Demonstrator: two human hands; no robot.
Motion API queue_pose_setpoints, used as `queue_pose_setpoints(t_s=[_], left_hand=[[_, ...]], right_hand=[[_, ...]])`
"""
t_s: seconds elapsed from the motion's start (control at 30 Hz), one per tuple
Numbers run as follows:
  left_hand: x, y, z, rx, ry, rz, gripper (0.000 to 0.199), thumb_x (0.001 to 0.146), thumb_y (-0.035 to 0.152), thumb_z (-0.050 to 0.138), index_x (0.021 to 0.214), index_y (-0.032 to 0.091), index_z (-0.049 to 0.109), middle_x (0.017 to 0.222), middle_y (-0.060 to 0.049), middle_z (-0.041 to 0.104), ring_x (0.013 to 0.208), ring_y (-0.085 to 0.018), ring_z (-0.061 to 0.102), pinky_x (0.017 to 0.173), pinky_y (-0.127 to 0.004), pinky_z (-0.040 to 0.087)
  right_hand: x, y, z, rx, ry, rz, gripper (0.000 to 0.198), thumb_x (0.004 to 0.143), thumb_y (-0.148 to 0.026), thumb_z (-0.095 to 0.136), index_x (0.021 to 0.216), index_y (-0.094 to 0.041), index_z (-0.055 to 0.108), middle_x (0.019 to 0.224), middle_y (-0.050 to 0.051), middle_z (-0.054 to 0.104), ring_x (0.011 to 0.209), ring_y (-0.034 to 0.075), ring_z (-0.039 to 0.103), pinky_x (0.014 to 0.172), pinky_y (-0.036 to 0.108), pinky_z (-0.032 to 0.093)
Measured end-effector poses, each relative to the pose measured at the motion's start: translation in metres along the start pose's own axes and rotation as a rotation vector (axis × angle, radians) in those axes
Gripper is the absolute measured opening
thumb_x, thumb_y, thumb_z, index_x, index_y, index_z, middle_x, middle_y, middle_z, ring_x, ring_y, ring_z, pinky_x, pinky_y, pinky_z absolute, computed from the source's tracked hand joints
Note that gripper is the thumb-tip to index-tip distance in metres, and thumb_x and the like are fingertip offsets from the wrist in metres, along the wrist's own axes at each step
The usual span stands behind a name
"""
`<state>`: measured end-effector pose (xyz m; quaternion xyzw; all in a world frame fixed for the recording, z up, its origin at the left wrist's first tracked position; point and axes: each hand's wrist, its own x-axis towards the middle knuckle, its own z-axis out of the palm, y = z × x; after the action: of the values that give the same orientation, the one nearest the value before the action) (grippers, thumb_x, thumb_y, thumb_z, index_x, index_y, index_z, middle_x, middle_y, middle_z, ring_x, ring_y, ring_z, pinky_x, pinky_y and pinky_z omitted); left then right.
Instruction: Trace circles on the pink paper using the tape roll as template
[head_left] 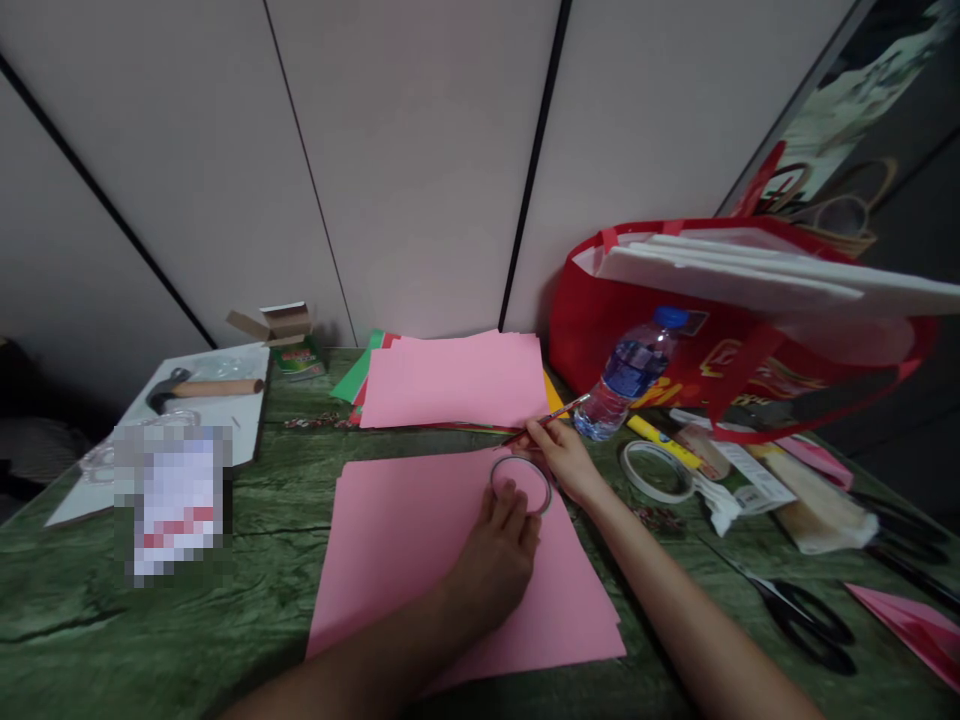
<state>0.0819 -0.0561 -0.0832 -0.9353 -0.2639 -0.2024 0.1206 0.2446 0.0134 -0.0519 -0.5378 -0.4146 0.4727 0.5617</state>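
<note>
A sheet stack of pink paper (397,540) lies in front of me on the table. My left hand (502,560) reaches over it, its fingertips holding a thin grey ring (551,492) down near the stack's upper right corner. Beside the ring, my right hand (559,455) pinches a slim reddish pencil (564,408), slanted with its lower end close to the ring's upper edge. Whether the pencil tip touches the paper I cannot tell.
More pink paper (457,380) lies behind. At right stand a water bottle (630,370) and a red bag (600,290); a tape roll (628,475), glue stick (664,442) and scissors (795,605) lie nearer. Leftward are a hammer (217,388) and a small box (296,355).
</note>
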Motion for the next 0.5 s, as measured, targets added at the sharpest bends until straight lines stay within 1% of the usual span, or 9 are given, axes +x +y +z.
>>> queue_pose_setpoints(t_s=[0.07,0.23,0.4,0.5], left_hand=[[-0.0001,0.0007,0.0021,0.002,0.006,-0.006,0.028,0.088,0.017,0.045,0.112,0.007,0.056,0.120,-0.020,0.057,0.120,-0.036,0.047,0.099,-0.053,0.037],[-0.0001,0.0012,0.0073,-0.040,-0.021,-0.026,0.030,0.089,0.016,0.045,0.116,0.007,0.053,0.124,-0.023,0.053,0.126,-0.036,0.040,0.102,-0.055,0.030],[0.0002,0.0006,0.0068,-0.019,-0.010,-0.018,0.029,0.089,0.016,0.046,0.116,0.006,0.052,0.122,-0.023,0.054,0.124,-0.036,0.043,0.103,-0.054,0.029],[0.0025,-0.0005,0.0002,-0.006,-0.057,0.002,0.031,0.088,0.015,0.046,0.117,0.006,0.051,0.116,-0.022,0.056,0.121,-0.035,0.045,0.102,-0.054,0.029]], right_hand=[[0.0007,0.0007,0.0003,0.008,0.001,0.003,0.044,0.061,-0.061,0.069,0.068,-0.020,0.054,0.061,0.001,0.065,0.059,0.019,0.065,0.064,0.034,0.056],[0.0044,0.0058,0.0005,-0.001,0.001,-0.018,0.049,0.060,-0.066,0.067,0.069,-0.020,0.053,0.061,0.001,0.064,0.059,0.019,0.065,0.065,0.035,0.056],[0.0065,0.0067,-0.0007,-0.114,-0.002,-0.070,0.052,0.063,-0.071,0.060,0.071,-0.020,0.052,0.061,0.002,0.063,0.058,0.020,0.064,0.063,0.036,0.055],[0.0062,0.0026,-0.0004,-0.183,-0.053,-0.120,0.048,0.067,-0.067,0.059,0.073,-0.020,0.053,0.063,0.001,0.062,0.060,0.019,0.063,0.063,0.035,0.055]])
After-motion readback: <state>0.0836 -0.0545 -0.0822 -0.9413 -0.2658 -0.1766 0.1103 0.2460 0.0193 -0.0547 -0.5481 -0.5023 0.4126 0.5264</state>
